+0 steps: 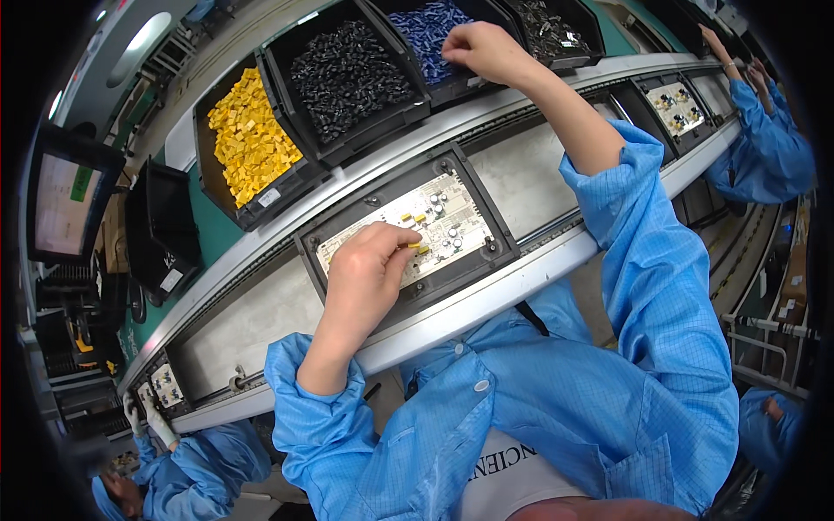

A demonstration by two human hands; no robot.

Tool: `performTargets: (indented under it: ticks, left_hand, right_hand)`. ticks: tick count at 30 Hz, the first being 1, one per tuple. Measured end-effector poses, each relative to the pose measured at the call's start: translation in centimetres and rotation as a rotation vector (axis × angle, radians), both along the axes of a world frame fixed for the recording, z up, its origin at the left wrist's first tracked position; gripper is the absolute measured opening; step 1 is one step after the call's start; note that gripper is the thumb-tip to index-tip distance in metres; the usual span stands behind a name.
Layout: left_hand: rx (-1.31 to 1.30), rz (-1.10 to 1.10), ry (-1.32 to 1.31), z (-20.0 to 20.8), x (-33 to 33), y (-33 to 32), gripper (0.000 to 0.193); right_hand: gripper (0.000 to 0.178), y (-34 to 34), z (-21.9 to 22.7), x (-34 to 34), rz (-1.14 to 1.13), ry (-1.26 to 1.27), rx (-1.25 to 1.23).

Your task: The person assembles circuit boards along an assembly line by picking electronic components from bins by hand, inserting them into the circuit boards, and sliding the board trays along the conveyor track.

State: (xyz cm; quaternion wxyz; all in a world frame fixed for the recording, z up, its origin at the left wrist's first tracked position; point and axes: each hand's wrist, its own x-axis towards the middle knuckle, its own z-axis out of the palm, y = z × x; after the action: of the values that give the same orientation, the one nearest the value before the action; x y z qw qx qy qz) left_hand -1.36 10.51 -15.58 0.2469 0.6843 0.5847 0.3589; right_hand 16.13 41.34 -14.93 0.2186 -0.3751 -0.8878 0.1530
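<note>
A white circuit board [473, 227] lies in a black carrier frame [452, 280] in front of me. It bears several small round capacitors and a few yellow block-shaped ones. My left hand [360, 269] reaches over the board's left part, thumb and forefinger closed on a yellow block-shaped capacitor [418, 247] at the board's surface. Whether its leads are in the board cannot be seen. Farther off, my right hand [488, 52] hovers at the bin of blue components [426, 30], fingertips drawn together. Anything between those fingers is too small to make out.
Beyond the metal rail [347, 187] stand bins of yellow capacitors [248, 130], black cylindrical components [347, 78] and dark leaded parts [547, 30]. A monitor [69, 195] and an upright black bin [161, 226] are at left. Co-workers in blue work at far left [204, 460] and right [764, 148].
</note>
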Motion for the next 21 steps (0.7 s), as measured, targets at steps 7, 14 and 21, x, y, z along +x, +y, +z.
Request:
performTargets:
  ticks: [7, 14, 21]
  left_hand:
    - [0.080, -0.055, 0.094, -0.4, 2.2, 0.7, 0.012]
    - [0.002, -0.073, 0.264, -0.1, 3.0, 2.4, 0.011]
    - [-0.044, -0.148, 0.397, 0.8, 4.1, 4.2, 0.012]
  right_hand:
    - [0.022, -1.7, 1.2, 2.4, 0.055, 0.985, -0.963]
    - [0.020, -6.8, 0.0, 5.9, 0.194, 1.214, -1.802]
    - [0.016, -7.2, -1.9, 6.8, 0.143, 1.174, -1.928]
